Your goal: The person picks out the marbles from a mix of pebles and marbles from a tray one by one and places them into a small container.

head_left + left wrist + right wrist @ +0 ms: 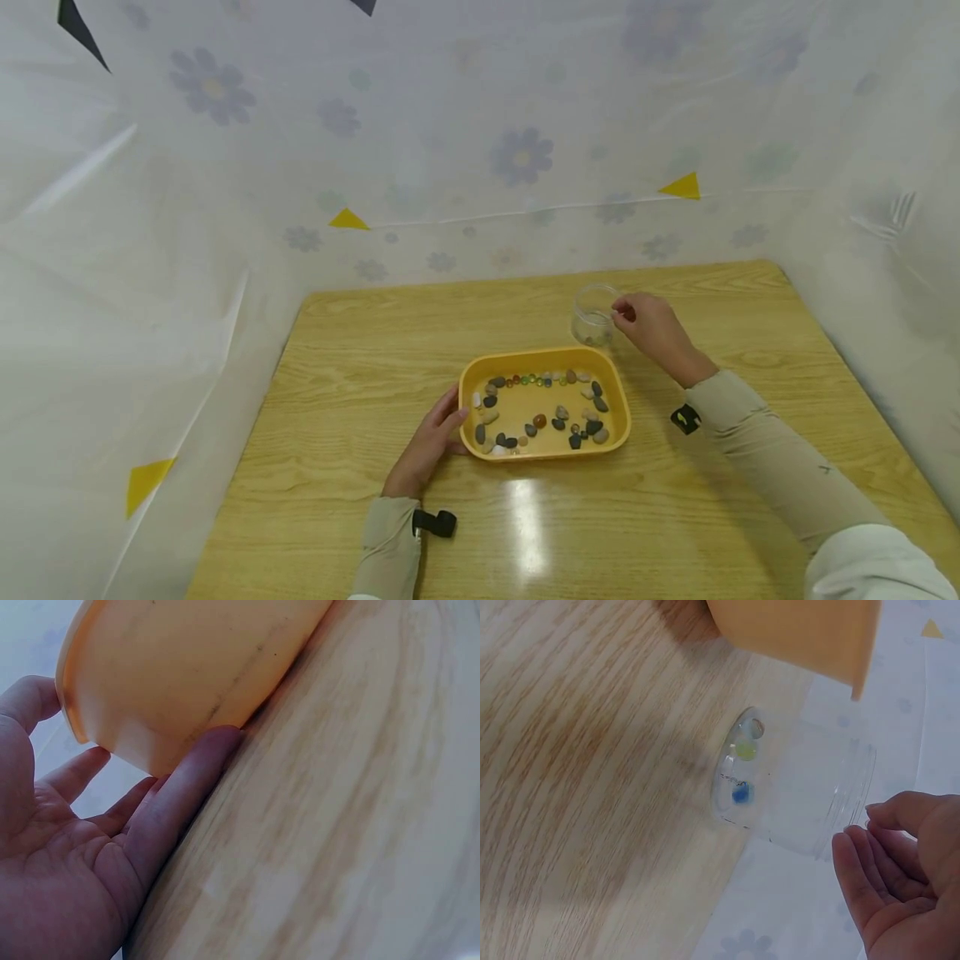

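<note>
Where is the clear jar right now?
In the head view, the clear jar stands on the table, just beyond the far right corner of the yellow tray, beside the right hand.

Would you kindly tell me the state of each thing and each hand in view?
Yellow tray: open, resting on the table.
Stones: loose, mostly near the tray's inner walls.
Coloured beads: rowed near the tray's far wall.
Clear jar: upright, uncovered, a few small pieces inside.
Left hand: holding the tray's left edge.
Right hand: at the jar's rim; whether it pinches anything is unclear.
</note>
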`<action>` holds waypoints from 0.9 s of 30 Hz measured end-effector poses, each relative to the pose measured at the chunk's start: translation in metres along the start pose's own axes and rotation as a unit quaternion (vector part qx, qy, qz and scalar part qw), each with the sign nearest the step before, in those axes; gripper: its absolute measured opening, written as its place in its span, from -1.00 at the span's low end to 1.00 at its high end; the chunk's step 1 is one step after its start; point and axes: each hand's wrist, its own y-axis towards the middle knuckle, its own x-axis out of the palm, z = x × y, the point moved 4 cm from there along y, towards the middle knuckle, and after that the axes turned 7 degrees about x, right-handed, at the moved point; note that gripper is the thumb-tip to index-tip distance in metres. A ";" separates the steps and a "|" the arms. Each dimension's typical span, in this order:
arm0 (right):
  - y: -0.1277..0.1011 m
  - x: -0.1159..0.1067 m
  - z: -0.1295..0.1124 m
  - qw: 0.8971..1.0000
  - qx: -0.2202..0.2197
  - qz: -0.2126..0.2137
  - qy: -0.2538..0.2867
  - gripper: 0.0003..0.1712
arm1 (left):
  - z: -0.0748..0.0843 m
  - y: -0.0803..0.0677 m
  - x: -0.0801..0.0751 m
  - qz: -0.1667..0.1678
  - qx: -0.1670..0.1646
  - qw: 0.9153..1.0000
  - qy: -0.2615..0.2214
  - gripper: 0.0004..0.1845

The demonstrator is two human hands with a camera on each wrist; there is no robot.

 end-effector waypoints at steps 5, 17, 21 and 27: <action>-0.001 0.001 0.000 1.000 -0.003 0.004 0.002 -0.78 | -0.016 0.006 -0.007 0.017 0.009 1.000 0.005 -0.35; -0.005 0.001 -0.005 1.000 -0.009 0.011 -0.001 -0.79 | 0.000 0.000 -0.003 -0.007 0.002 1.000 0.003 -0.36; -0.006 0.001 -0.008 1.000 -0.015 0.011 0.001 -0.80 | 0.004 -0.002 -0.001 -0.006 0.000 1.000 0.008 -0.36; -0.008 0.003 -0.013 1.000 -0.020 0.007 0.002 -0.79 | -0.014 0.005 -0.009 0.007 -0.002 1.000 0.005 -0.38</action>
